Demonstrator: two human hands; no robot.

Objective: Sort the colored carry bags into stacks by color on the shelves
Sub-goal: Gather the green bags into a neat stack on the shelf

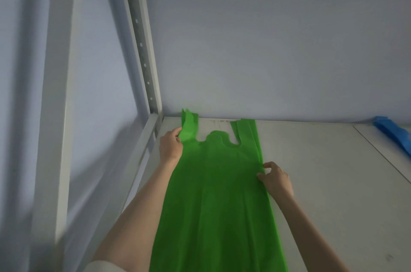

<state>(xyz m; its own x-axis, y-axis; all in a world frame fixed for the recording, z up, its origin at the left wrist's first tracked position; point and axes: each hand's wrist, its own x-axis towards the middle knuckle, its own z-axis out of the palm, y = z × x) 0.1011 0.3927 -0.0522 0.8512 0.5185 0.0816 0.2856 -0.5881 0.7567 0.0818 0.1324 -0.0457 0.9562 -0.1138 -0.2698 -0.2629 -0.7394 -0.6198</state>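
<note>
1. While the green bag (219, 193) lies flat on the white shelf (322, 182), handles toward the far wall, both hands work its edges.
2. Left hand (170, 147) pinches the far-left handle, fingers curled on the fabric.
3. Right hand (275, 179) pinches the right edge between thumb and fingertips.
4. Blue bags (394, 133) sit far right, well apart.

Left grip (170, 146) pinching, right grip (275, 179) fingers curled, both forearms extended forward

One green bag (219, 193), one blue stack (393, 132), two hands.
</note>
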